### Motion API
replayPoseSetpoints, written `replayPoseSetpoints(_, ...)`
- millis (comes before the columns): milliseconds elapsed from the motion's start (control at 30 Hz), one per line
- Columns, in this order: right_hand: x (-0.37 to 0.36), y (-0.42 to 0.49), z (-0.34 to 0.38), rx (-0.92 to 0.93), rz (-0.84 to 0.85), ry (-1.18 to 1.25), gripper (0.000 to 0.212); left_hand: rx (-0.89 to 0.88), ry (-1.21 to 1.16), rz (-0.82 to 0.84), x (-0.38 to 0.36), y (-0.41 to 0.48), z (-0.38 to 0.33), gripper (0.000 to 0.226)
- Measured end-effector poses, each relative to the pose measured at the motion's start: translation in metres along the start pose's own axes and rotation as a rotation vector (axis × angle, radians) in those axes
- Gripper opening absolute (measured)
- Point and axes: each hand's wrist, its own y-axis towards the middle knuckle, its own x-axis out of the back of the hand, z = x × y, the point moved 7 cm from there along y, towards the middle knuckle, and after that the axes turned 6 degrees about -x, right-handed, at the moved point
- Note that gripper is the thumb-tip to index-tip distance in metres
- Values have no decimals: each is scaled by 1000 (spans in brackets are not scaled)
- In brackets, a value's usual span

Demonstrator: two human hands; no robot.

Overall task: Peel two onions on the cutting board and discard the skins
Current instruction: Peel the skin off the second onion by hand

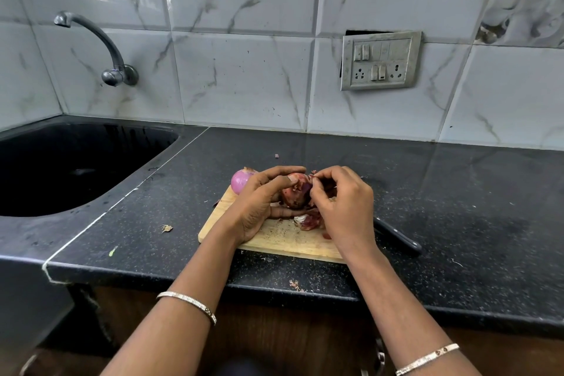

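Note:
A wooden cutting board (283,241) lies on the black counter. My left hand (262,204) grips a reddish onion (293,195) with dry skin over the board. My right hand (341,207) pinches a flake of that onion's skin at its top right side. A second onion (240,181), smooth and purple, sits at the board's far left corner behind my left hand. Loose skins (308,221) lie on the board under my hands.
A black-handled knife (396,236) lies on the counter right of the board. A black sink (70,162) with a wall tap (113,70) is at the left. Small skin scraps (166,227) dot the counter. A switch panel (380,61) hangs on the tiled wall.

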Motion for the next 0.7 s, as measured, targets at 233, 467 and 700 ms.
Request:
replayPoseSetpoints(233, 3, 1, -12, -130, -10, -6, 5, 18, -24, -39, 2, 0, 0, 26)
replayPoseSetpoints(467, -1, 1, -5, -124, 65, 100, 9, 10, -53, -56, 4, 1, 0, 27)
replayPoseSetpoints(700, -7, 1, -9, -230, 165, 231, 17, -11, -51, -2, 3, 2, 1, 35)
